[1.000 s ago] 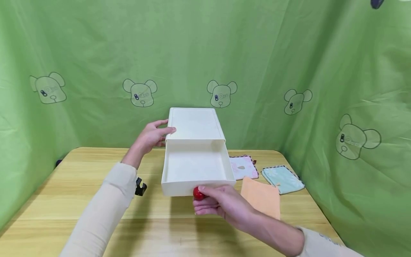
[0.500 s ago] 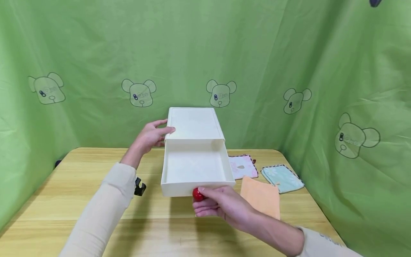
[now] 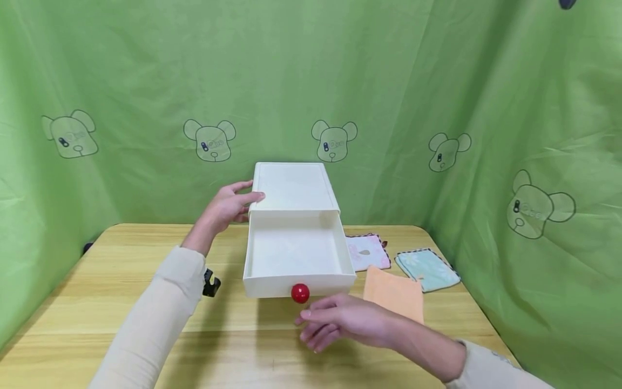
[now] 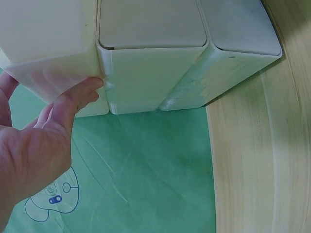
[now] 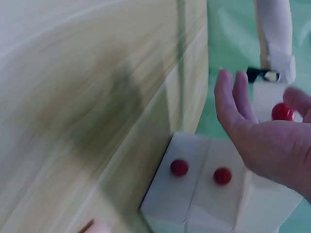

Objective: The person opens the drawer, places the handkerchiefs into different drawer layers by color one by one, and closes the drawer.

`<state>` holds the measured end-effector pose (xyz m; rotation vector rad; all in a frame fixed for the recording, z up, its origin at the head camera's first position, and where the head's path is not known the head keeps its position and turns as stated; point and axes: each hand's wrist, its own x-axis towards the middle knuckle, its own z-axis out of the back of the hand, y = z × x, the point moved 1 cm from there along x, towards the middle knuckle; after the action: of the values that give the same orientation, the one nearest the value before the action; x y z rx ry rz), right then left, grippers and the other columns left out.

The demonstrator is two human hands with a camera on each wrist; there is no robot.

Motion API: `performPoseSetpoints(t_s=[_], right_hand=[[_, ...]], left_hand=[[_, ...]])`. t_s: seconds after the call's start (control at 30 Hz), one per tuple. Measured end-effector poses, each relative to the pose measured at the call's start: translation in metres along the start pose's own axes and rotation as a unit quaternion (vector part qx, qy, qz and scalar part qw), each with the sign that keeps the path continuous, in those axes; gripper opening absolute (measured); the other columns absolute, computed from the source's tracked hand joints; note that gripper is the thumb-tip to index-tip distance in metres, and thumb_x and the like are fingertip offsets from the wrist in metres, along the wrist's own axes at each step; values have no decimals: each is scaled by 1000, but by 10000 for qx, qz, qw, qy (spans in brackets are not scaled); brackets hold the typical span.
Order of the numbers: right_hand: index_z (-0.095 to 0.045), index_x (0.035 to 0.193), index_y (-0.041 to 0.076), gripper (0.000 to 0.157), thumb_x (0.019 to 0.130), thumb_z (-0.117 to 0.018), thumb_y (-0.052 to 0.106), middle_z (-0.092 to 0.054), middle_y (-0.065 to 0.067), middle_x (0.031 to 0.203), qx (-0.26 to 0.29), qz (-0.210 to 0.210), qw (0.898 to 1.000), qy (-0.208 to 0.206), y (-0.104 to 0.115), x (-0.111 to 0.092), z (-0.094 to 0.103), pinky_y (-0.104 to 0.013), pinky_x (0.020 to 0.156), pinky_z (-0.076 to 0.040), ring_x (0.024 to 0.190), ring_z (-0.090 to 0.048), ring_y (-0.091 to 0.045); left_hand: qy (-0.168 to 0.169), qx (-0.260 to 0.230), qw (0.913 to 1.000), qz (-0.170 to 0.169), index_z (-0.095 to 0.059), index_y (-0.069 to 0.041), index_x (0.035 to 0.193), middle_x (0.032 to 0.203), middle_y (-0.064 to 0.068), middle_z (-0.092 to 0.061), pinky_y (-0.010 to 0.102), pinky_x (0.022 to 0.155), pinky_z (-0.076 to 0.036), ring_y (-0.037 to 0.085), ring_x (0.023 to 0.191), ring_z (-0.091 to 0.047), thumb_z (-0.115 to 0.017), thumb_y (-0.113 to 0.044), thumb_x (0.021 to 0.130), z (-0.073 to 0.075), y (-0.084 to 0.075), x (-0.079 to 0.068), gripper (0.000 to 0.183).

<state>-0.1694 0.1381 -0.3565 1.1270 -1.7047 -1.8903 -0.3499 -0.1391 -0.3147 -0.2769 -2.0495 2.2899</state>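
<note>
A white drawer cabinet (image 3: 296, 186) stands on the table with its top drawer (image 3: 293, 248) pulled out; nothing lies inside that drawer. Its round red knob (image 3: 300, 293) is in plain sight in the head view. My left hand (image 3: 227, 206) rests on the cabinet's upper left side, thumb over the top edge and fingers spread against the side. Just below and right of the knob, my right hand (image 3: 342, 321) hangs free with loosely bent fingers, apart from the drawer. In the right wrist view, two lower drawers (image 5: 167, 194) with red knobs appear shut.
Right of the cabinet lie a pink patterned cloth (image 3: 368, 254), an orange cloth (image 3: 396, 294) and a light blue cloth (image 3: 427, 270). A black clip-like piece (image 3: 211, 283) shows beside the left forearm. Green curtain (image 3: 389, 81) hangs behind the wooden table (image 3: 121, 302).
My right hand has let go of the red knob and moved slightly down and right. The left hand and the pulled-out drawer have kept their places.
</note>
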Motion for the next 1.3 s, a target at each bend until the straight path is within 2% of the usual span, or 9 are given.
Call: performPoseSetpoints(t_s=[0.13,0.3,0.53,0.7,0.8,0.93,1.07,1.3], right_hand=[[-59,121,-2,37,97,-54,26,-67,-18,104,-337,-155,9988,324,-3,-9,17,-42,88,-55,94,-66,-29],[-59,123,2,34,98,-53,25,-66,-18,109,-726,-182,9956,569,8,-24,34,-43,90,-54,100,-64,-33],[-61,114,-5,30,99,-49,18,-65,-22,107,-1046,63,9893,1012,28,-38,64,-48,94,-50,103,-60,-42],[-58,111,-12,29,100,-44,10,-64,-25,102,-909,345,9881,1191,33,-46,91,-53,91,-50,96,-64,-34],[-57,114,-12,29,101,-43,9,-65,-21,98,-700,363,9945,694,34,-49,107,-52,88,-52,91,-65,-29],[-56,118,-8,31,100,-46,15,-64,-16,97,-671,251,9964,-448,32,-50,126,-47,89,-53,91,-64,-26],[-50,125,-9,37,100,-48,18,-62,-16,102,-685,222,9890,-1295,26,-53,144,-48,94,-50,95,-63,-28],[-34,139,-13,52,100,-47,19,-59,-15,113,-696,206,9711,-2272,10,-65,175,-40,96,-50,105,-60,-30]], left_hand=[[16,29,10000,16,-31,-19,149,112,11,-63,36,80,-58,17,80,-63,-74,-30,82,-1,0,0,80],[-1,30,10000,11,-31,-20,149,112,12,-63,36,80,-58,17,78,-62,-74,-29,83,0,-2,-1,80],[-40,66,10000,37,-31,-20,149,109,10,-63,37,80,-58,17,77,-61,-74,-31,82,1,-2,-2,80],[-10,58,10000,54,-31,-20,149,109,10,-63,36,79,-58,17,79,-61,-74,-30,83,1,-1,-1,80],[39,36,10000,56,-30,-20,150,112,11,-62,37,81,-57,18,81,-62,-73,-30,83,1,0,-1,80],[68,11,10000,29,-28,-19,150,116,13,-61,38,83,-57,20,86,-64,-73,-29,84,2,0,0,81],[56,18,10000,21,-30,-19,150,116,13,-61,38,82,-57,19,84,-63,-73,-30,83,1,1,-1,80],[0,22,10000,13,-31,-20,149,110,11,-63,38,81,-58,16,75,-61,-74,-30,83,0,0,-1,80]])
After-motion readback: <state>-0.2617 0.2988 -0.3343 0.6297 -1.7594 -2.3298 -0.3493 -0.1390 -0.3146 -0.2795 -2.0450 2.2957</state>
